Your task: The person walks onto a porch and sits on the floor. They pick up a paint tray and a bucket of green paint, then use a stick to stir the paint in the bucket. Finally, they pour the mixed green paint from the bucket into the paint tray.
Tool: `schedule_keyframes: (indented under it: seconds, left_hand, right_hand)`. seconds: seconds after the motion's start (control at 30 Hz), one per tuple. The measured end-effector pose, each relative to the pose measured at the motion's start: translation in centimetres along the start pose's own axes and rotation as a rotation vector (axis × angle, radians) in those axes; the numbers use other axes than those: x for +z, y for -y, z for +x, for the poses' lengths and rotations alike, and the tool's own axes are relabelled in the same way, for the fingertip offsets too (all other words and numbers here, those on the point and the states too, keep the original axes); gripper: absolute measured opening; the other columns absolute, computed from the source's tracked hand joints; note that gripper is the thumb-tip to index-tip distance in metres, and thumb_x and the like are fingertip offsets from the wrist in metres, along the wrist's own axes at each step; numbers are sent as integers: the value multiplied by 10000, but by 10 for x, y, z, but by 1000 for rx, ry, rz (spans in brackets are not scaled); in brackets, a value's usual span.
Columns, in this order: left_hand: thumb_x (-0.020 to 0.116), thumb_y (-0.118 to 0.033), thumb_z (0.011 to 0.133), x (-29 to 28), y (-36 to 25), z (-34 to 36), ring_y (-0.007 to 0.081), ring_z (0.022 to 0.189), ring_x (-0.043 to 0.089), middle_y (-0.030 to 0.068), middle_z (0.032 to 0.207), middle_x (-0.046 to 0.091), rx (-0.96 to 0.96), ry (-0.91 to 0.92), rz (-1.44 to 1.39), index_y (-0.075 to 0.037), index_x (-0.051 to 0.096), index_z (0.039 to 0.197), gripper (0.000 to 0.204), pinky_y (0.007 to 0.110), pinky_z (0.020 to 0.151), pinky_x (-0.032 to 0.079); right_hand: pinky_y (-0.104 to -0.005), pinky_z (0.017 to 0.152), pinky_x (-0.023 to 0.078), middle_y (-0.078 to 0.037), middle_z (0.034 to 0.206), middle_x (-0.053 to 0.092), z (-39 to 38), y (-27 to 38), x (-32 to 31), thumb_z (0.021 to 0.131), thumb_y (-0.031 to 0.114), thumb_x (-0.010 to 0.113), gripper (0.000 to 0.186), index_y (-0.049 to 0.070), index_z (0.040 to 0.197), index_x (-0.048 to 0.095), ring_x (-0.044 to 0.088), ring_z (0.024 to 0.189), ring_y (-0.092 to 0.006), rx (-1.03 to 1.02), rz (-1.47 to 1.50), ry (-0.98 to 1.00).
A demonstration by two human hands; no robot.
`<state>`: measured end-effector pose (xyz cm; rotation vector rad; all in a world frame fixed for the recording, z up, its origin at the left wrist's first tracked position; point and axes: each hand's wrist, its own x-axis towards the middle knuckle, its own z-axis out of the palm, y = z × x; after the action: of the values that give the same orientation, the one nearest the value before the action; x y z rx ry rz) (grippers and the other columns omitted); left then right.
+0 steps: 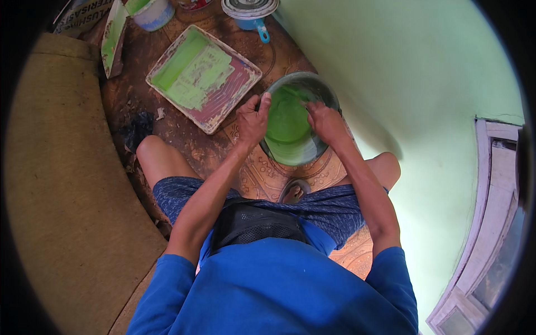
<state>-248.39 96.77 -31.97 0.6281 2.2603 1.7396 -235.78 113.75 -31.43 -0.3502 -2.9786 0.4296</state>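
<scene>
My left hand [253, 117] is closed on the left rim of a dark round basin [322, 85] holding bright green paint [287, 125]. At the basin's right side, my right hand [325, 120] grips a thin stick [302, 100] that reaches into the paint, its lower end hidden. A paint tray [224, 95], smeared with pale green over a ribbed reddish base, lies flat to the left of the basin. The basin rests between my bent legs on a brown patterned floor [251, 178].
A brown padded surface [61, 173] runs along my left. Behind are a green-smeared board [114, 42], a white paint tub [153, 17], a lidded blue container [249, 22] and a crumpled black bag [137, 131]. A mint-green wall [424, 84] and white framed window [494, 184] are on my right.
</scene>
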Motion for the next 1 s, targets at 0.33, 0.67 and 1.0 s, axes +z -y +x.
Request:
schedule_keyframes:
  seconds: [0.33, 0.67, 1.0]
  left_hand:
    - [562, -273, 892, -2, 12, 0, 113, 523, 289, 55, 519, 301, -41, -34, 6, -10, 425, 625, 399, 308, 468, 308]
    - [563, -267, 889, 3, -4, -2, 106, 533, 302, 58, 526, 328, -61, -25, -46, -2, 437, 644, 382, 312, 471, 319]
    - [572, -282, 885, 3, -5, -3, 107, 539, 284, 53, 533, 299, -33, -34, -25, -2, 429, 637, 400, 309, 468, 310]
  right_hand:
    - [-478, 597, 479, -267, 655, 572, -38, 20, 10, 750, 101, 517, 172, -55, 781, 584, 586, 635, -421, 182, 247, 135]
    - [-474, 622, 484, -277, 635, 562, -37, 66, 10, 714, 101, 553, 169, -60, 754, 582, 587, 637, -427, 218, 378, 153]
    - [-464, 616, 481, -251, 646, 572, -6, 68, 3, 722, 117, 564, 157, -36, 749, 583, 591, 657, -413, 170, 428, 74]
